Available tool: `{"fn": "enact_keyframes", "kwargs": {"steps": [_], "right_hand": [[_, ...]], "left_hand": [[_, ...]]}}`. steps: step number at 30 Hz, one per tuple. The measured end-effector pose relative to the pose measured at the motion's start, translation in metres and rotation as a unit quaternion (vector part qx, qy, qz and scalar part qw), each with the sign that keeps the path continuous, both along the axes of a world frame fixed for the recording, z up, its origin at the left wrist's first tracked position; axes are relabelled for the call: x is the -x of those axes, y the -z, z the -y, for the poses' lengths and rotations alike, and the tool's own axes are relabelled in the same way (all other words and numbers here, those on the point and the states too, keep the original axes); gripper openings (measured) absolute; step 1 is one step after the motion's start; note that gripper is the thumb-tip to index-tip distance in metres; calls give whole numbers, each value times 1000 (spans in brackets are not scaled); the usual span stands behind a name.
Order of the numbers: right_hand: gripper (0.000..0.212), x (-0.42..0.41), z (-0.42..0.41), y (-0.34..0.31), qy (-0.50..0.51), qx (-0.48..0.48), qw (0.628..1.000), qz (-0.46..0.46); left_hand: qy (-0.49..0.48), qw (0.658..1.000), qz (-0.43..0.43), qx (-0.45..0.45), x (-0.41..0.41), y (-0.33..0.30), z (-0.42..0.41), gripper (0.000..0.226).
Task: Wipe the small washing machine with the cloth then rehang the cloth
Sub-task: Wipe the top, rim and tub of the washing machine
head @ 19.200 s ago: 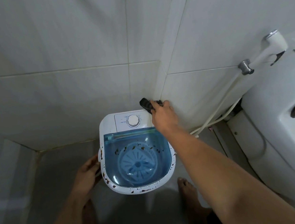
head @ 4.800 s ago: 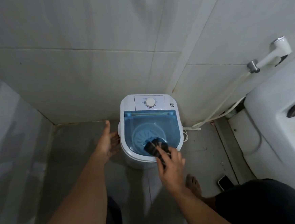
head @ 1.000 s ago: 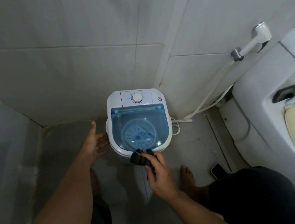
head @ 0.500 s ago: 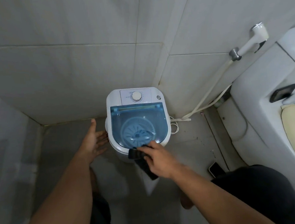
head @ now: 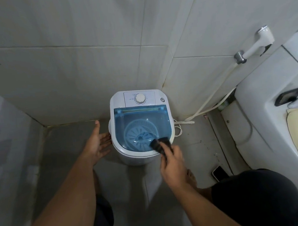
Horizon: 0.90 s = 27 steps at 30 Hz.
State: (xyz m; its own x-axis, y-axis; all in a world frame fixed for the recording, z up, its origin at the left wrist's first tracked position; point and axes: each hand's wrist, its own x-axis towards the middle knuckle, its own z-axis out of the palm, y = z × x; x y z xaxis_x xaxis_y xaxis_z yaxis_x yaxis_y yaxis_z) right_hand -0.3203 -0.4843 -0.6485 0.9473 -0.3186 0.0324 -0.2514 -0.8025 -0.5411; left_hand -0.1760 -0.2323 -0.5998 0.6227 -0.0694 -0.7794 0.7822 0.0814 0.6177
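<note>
A small white washing machine (head: 118, 101) with a clear blue lid and a round dial stands on the floor in the corner of the tiled walls. My right hand (head: 173, 166) is shut on a dark cloth (head: 158, 145), which lies on the lid's front right edge. My left hand (head: 95, 143) is flat and open, its fingers against the machine's left side.
A white toilet (head: 270, 121) fills the right side, with a spray hose (head: 257, 44) on the wall above. A phone (head: 219, 173) lies on the floor by my right foot (head: 191, 178). The machine's cord (head: 179, 130) trails at its right.
My right hand has moved the cloth from the lid's front middle to its front right edge. The left hand stays against the machine's left side.
</note>
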Motion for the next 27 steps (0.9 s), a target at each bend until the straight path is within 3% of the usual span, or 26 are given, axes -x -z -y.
{"fn": "enact_keyframes", "kwargs": {"steps": [2,4,5,6,8,10,13,17,22,25,27], "right_hand": [[57,16,-24,-3,-150,3,988,-36],[53,26,-43,-6,-332,-53,933,-126],[50,28,-50,-8,-376,-86,911,-149],[47,28,-54,-12,-367,-129,910,-139],[43,17,-51,-25,-254,-238,935,-67],[42,-5,-30,-40,-150,-286,946,25],[39,-50,21,-57,-17,-274,957,95],[38,-102,71,-61,92,-217,965,112],[40,-84,20,-23,-26,-136,986,97],[40,-57,-29,-11,-72,-151,980,104],[41,-44,-61,-15,-153,-170,970,78]], "left_hand": [[0,1000,-3,-3,-1,1,1,101],[0,1000,-5,-3,0,0,1,100],[0,1000,-5,-2,0,1,1,100],[1,1000,-5,0,0,1,0,101],[5,1000,-5,2,0,2,-2,103],[8,1000,-6,3,0,2,-5,104],[6,1000,-5,6,0,1,-6,105],[11,1000,-2,5,1,1,-8,106],[14,1000,-1,5,0,2,-7,107],[10,1000,1,6,0,4,-7,106],[1,1000,-2,12,0,4,-6,105]]}}
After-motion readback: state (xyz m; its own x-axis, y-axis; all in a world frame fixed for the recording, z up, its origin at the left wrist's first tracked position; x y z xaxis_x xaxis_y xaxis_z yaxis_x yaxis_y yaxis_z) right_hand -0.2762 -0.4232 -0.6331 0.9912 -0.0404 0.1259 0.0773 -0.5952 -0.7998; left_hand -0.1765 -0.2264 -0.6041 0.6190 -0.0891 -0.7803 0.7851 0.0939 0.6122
